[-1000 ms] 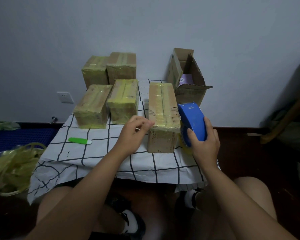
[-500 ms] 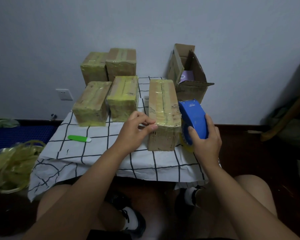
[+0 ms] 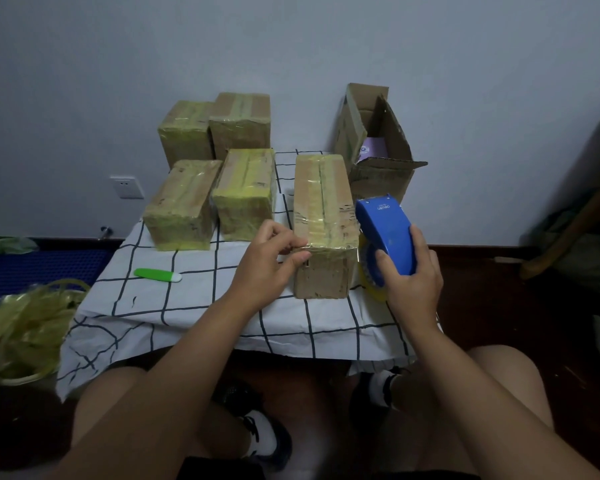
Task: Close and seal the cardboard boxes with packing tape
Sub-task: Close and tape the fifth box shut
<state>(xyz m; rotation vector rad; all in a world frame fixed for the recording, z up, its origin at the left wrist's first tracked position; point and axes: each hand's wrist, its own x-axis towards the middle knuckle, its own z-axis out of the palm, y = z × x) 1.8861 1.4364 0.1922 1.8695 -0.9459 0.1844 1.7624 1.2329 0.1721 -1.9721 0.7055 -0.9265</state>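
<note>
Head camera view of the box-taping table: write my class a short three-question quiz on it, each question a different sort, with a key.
1. True or false: the right hand grips the blue tape dispenser.
2. Multiple choice: the left hand pinches tape at which part of the box being sealed? A) far end B) near top-left corner C) right side
3. Fill in: the open cardboard box stands at the table's far ____ corner.

Key: 1 true; 2 B; 3 right. Four taped boxes sit on the left; a green utility knife lies on the checked tablecloth.
</note>
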